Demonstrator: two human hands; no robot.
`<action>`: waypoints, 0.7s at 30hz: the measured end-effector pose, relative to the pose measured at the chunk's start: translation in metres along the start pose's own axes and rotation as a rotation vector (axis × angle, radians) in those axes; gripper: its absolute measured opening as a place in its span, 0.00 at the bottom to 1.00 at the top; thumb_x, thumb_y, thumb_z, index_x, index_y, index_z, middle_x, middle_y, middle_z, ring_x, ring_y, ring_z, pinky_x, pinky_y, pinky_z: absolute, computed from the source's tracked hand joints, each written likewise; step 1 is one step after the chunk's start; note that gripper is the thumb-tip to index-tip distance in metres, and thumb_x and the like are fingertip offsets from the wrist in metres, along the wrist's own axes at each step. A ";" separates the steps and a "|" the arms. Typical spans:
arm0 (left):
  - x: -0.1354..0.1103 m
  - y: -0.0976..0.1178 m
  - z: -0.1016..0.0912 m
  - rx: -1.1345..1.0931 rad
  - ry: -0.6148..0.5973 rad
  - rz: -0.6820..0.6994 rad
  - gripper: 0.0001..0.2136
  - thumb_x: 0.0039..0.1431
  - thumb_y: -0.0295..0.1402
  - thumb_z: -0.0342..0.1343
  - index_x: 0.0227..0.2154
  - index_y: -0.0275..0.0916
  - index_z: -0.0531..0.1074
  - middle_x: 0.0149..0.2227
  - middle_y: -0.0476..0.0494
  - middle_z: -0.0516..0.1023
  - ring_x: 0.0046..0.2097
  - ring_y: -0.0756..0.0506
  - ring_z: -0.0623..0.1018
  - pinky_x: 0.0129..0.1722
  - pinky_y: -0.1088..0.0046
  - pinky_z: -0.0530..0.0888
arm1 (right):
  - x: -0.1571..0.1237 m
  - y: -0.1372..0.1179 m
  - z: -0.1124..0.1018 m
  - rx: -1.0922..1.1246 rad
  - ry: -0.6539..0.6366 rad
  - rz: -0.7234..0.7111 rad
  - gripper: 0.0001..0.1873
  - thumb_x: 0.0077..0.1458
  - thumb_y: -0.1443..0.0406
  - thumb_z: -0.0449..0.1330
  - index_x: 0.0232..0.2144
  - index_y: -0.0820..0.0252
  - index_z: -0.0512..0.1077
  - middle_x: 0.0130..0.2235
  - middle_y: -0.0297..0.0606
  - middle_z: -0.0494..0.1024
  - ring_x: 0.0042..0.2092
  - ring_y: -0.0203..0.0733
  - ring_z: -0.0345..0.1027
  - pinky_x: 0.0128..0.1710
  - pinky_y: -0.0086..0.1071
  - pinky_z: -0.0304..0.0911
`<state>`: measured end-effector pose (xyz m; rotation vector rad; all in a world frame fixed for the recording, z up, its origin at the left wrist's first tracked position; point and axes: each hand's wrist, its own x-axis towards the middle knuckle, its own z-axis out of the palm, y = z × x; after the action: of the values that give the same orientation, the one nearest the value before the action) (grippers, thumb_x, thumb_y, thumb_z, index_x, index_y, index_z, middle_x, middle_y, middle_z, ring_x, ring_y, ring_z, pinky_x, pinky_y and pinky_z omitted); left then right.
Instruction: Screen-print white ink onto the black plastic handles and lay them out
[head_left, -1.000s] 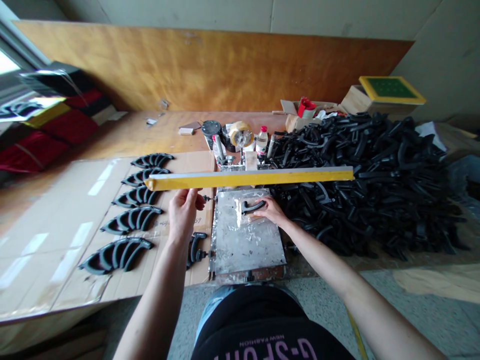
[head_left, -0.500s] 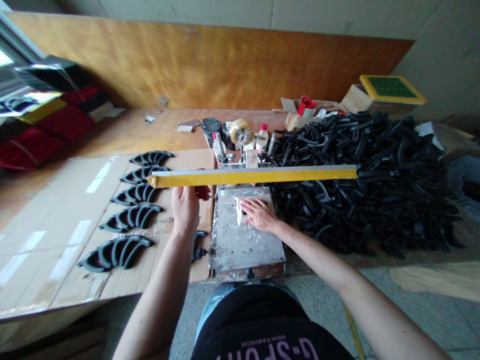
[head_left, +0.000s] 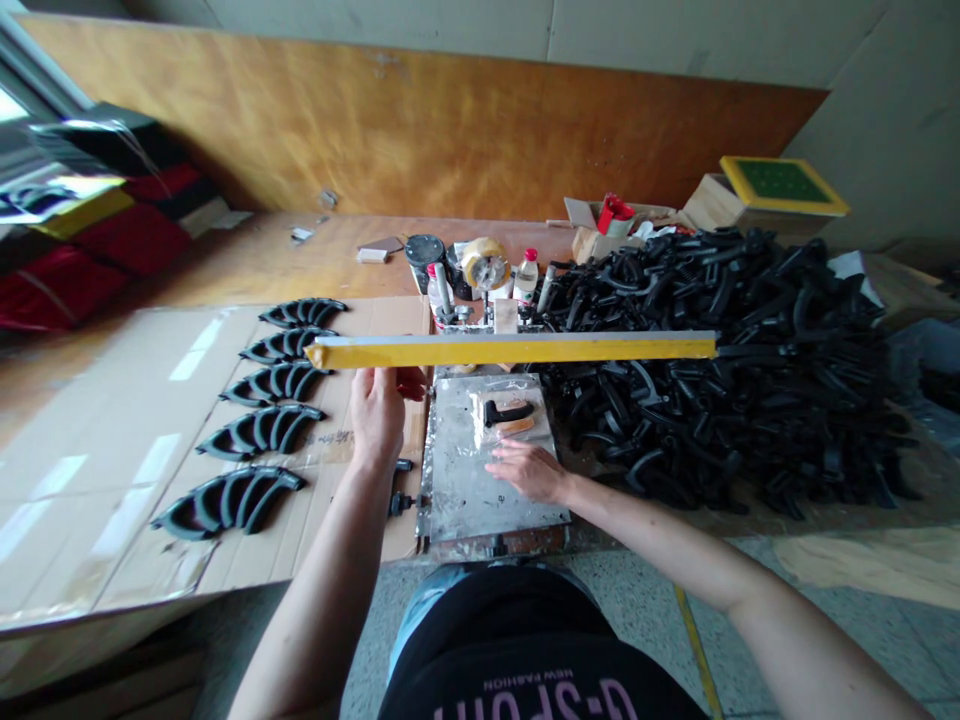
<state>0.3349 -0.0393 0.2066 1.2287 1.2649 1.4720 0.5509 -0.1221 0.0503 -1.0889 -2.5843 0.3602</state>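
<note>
A raised screen printing frame (head_left: pixel 517 350), yellow along its front edge, is seen almost edge-on above the metal base plate (head_left: pixel 457 490). My left hand (head_left: pixel 377 415) grips its underside near the left end; some fingers are hidden behind the frame. On the plate, a black curved plastic part (head_left: pixel 510 414) lies in a small tan holder (head_left: pixel 517 425) surrounded by clear tape. Just below that holder is my right hand (head_left: pixel 529 470), palm down over the plate, fingers stretched out and holding nothing.
Rows of black curved parts (head_left: pixel 232 503) lie fanned on cardboard (head_left: pixel 90 420) at left. A large heap of black parts (head_left: pixel 720 370) covers the right side. Behind the frame stand a tape roll (head_left: pixel 484 265), a red-capped bottle (head_left: pixel 526 278) and a dark can (head_left: pixel 425 262).
My right hand has drawn back toward me off the holder, uncovering the black part. My left hand and the frame have shifted only slightly.
</note>
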 end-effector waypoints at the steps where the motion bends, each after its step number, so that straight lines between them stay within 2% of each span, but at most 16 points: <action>1: 0.000 0.000 0.001 -0.003 0.002 -0.002 0.16 0.60 0.41 0.48 0.21 0.37 0.71 0.21 0.47 0.73 0.21 0.52 0.70 0.22 0.78 0.68 | 0.001 0.000 -0.002 0.018 -0.004 0.017 0.16 0.63 0.70 0.54 0.50 0.58 0.75 0.47 0.42 0.81 0.52 0.43 0.73 0.58 0.41 0.63; 3: -0.001 -0.001 0.002 -0.001 0.005 -0.008 0.16 0.60 0.42 0.47 0.23 0.37 0.71 0.21 0.48 0.74 0.21 0.53 0.70 0.22 0.79 0.68 | 0.012 0.004 -0.007 0.030 0.042 0.085 0.21 0.61 0.74 0.52 0.53 0.56 0.73 0.50 0.41 0.79 0.54 0.40 0.71 0.57 0.36 0.64; 4: -0.001 -0.001 0.003 0.000 0.006 -0.012 0.16 0.60 0.42 0.47 0.24 0.37 0.71 0.22 0.48 0.74 0.21 0.53 0.70 0.22 0.79 0.68 | 0.020 0.007 -0.008 0.019 0.080 0.118 0.23 0.61 0.75 0.52 0.55 0.56 0.71 0.55 0.42 0.76 0.57 0.40 0.68 0.58 0.37 0.62; 6: -0.001 -0.001 0.003 -0.011 0.013 -0.014 0.16 0.60 0.43 0.48 0.25 0.37 0.71 0.21 0.49 0.74 0.21 0.53 0.70 0.21 0.79 0.68 | 0.032 0.012 -0.007 -0.024 0.114 0.140 0.23 0.61 0.73 0.54 0.58 0.57 0.69 0.62 0.45 0.67 0.64 0.45 0.60 0.63 0.45 0.55; 7: -0.001 0.000 0.004 -0.022 0.015 -0.015 0.16 0.60 0.44 0.48 0.26 0.37 0.71 0.21 0.49 0.74 0.21 0.53 0.69 0.21 0.79 0.67 | 0.034 0.012 -0.005 -0.035 0.089 0.118 0.22 0.61 0.70 0.57 0.57 0.59 0.69 0.63 0.47 0.66 0.65 0.48 0.57 0.65 0.48 0.52; 9: -0.002 0.000 0.004 -0.047 0.010 -0.019 0.15 0.60 0.44 0.49 0.28 0.38 0.71 0.21 0.50 0.73 0.21 0.53 0.69 0.21 0.79 0.67 | 0.030 0.006 0.002 0.003 -0.011 0.033 0.20 0.59 0.63 0.61 0.54 0.59 0.72 0.58 0.47 0.72 0.62 0.50 0.62 0.63 0.49 0.54; 12: -0.003 0.001 0.004 -0.080 -0.012 -0.017 0.15 0.60 0.45 0.50 0.35 0.38 0.72 0.21 0.51 0.73 0.21 0.52 0.69 0.21 0.79 0.66 | 0.019 -0.010 0.007 0.141 -0.067 -0.039 0.15 0.63 0.60 0.58 0.49 0.55 0.75 0.48 0.40 0.80 0.52 0.43 0.73 0.54 0.36 0.65; 16: -0.003 0.001 0.005 -0.100 0.005 -0.018 0.17 0.60 0.46 0.50 0.40 0.37 0.72 0.21 0.51 0.73 0.21 0.52 0.70 0.21 0.78 0.66 | 0.031 -0.018 -0.008 0.186 0.045 0.135 0.11 0.64 0.62 0.56 0.41 0.56 0.78 0.40 0.38 0.82 0.44 0.41 0.76 0.44 0.30 0.66; 18: -0.003 0.002 0.006 -0.098 0.008 -0.028 0.17 0.60 0.46 0.50 0.41 0.38 0.72 0.21 0.52 0.73 0.20 0.52 0.69 0.21 0.78 0.66 | 0.045 -0.014 -0.016 0.193 0.080 0.238 0.10 0.64 0.65 0.56 0.43 0.57 0.77 0.37 0.37 0.82 0.41 0.41 0.77 0.41 0.29 0.66; 21: -0.002 0.002 0.005 -0.086 0.001 -0.041 0.18 0.59 0.46 0.51 0.43 0.37 0.72 0.20 0.52 0.73 0.20 0.52 0.69 0.20 0.78 0.66 | 0.050 -0.009 -0.019 0.260 0.125 0.245 0.15 0.62 0.72 0.54 0.46 0.55 0.75 0.43 0.37 0.82 0.43 0.38 0.76 0.43 0.28 0.66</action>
<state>0.3402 -0.0407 0.2087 1.1389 1.2077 1.4821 0.5189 -0.0901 0.0807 -1.2870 -2.2244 0.6435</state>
